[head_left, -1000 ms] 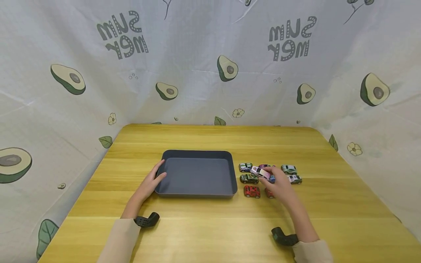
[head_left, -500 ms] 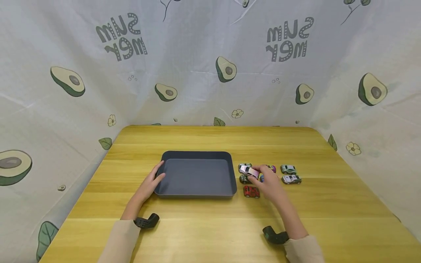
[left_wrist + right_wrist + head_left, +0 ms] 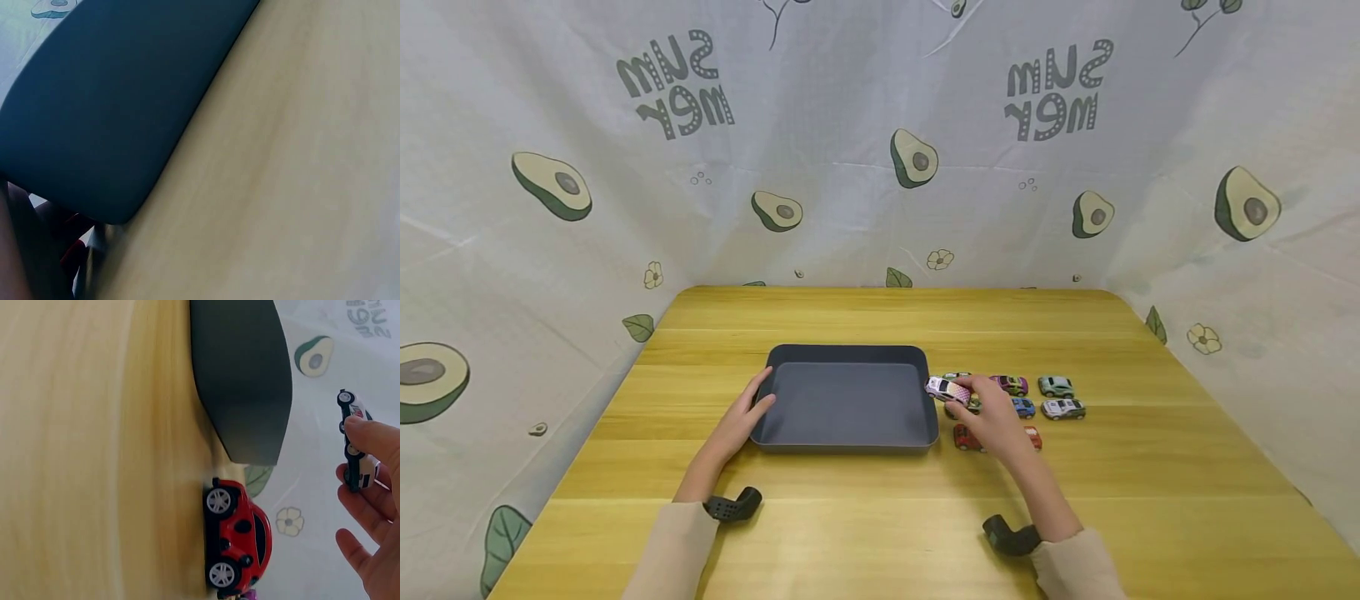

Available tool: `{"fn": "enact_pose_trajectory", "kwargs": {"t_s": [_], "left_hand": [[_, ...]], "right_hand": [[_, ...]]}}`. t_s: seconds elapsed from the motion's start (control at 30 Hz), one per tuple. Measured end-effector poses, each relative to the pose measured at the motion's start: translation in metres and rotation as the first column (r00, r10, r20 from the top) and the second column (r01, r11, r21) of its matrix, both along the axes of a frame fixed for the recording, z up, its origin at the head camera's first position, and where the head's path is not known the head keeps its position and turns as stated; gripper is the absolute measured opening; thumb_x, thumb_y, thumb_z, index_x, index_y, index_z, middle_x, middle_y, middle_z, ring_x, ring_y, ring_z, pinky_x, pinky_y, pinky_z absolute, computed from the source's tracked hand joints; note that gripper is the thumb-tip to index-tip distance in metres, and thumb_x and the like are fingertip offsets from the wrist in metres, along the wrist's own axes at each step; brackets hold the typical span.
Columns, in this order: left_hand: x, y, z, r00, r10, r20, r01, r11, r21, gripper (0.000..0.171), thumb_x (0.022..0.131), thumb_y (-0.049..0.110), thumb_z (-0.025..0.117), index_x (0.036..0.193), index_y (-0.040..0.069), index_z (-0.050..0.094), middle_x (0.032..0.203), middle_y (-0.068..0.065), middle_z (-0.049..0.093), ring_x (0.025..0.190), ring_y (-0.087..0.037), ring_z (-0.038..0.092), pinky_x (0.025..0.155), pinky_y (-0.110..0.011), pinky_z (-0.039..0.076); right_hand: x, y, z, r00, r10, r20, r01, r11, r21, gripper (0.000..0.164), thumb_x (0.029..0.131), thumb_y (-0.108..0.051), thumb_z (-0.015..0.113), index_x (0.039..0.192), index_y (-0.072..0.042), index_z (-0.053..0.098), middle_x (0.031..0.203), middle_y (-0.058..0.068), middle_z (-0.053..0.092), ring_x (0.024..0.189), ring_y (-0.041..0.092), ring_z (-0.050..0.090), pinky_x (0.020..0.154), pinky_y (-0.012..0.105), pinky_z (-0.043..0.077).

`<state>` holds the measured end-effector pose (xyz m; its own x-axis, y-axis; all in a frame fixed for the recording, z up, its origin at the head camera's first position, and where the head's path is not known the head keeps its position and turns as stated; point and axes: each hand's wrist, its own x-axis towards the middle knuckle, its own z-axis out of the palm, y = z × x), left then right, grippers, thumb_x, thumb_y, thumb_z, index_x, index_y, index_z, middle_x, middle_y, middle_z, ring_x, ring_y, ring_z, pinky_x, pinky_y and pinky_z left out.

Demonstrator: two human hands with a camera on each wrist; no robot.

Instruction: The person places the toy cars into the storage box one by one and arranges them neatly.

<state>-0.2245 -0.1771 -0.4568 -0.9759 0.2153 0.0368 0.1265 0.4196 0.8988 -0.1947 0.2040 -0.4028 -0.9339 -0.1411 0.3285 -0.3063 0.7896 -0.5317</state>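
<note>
My right hand (image 3: 988,417) pinches a white toy car (image 3: 946,389) with pink-purple patterning between thumb and fingers. It is held up at the right rim of a dark grey rectangular tray (image 3: 846,448). In the right wrist view the car (image 3: 365,480) is off the table, clear of the tray's wall (image 3: 244,394). My left hand (image 3: 733,425) rests against the tray's left side, its fingers and thumb fairly straight at the rim. Only dim parts of that hand show in the left wrist view, beside the tray's corner (image 3: 106,125).
Several toy cars stand right of the tray: a red one (image 3: 967,438), a blue one (image 3: 1023,407), a purple-green one (image 3: 1012,385), a pale green one (image 3: 1056,387) and a white one (image 3: 1063,409). My right hand partly hides some. A printed curtain (image 3: 850,250) hangs behind the table (image 3: 850,525).
My right hand has carried the white toy car leftward from over the other cars to the tray's right rim. My left hand and the tray have stayed in place.
</note>
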Motion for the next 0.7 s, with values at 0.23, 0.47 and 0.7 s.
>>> {"fn": "enact_pose_trajectory", "kwargs": {"t_s": [0.23, 0.47, 0.7], "left_hand": [[0.0, 0.0, -0.001, 1.0, -0.002, 0.001, 0.002, 1.0, 0.002, 0.058, 0.096, 0.032, 0.04, 0.147, 0.019, 0.015, 0.153, -0.014, 0.009, 0.14, -0.037, 0.007, 0.11, -0.059, 0.01], [0.0, 0.0, 0.001, 1.0, 0.005, 0.005, -0.005, 1.0, -0.004, 0.057, 0.096, 0.033, 0.04, 0.147, 0.02, 0.015, 0.153, -0.014, 0.009, 0.14, -0.037, 0.007, 0.11, -0.06, 0.01], [0.001, 0.0, 0.001, 1.0, 0.011, 0.01, -0.01, 1.0, -0.005, 0.057, 0.096, 0.033, 0.04, 0.147, 0.02, 0.015, 0.153, -0.014, 0.009, 0.14, -0.036, 0.007, 0.11, -0.06, 0.01]], "right_hand": [[-0.001, -0.014, -0.001, 1.0, 0.018, -0.007, -0.019, 1.0, -0.022, 0.037, 0.079, -0.018, 0.069, 0.111, -0.003, 0.058, 0.104, 0.012, 0.062, 0.09, 0.022, 0.055, 0.071, 0.035, 0.044], [-0.003, -0.028, -0.004, 0.997, 0.053, -0.052, -0.052, 0.999, 0.008, 0.033, 0.079, -0.019, 0.07, 0.107, -0.004, 0.06, 0.098, 0.008, 0.063, 0.087, 0.019, 0.055, 0.072, 0.034, 0.044], [-0.002, -0.044, -0.005, 0.993, 0.094, -0.068, -0.093, 0.996, 0.01, 0.033, 0.077, -0.018, 0.071, 0.105, -0.003, 0.061, 0.096, 0.008, 0.064, 0.088, 0.021, 0.056, 0.075, 0.037, 0.044]]}}
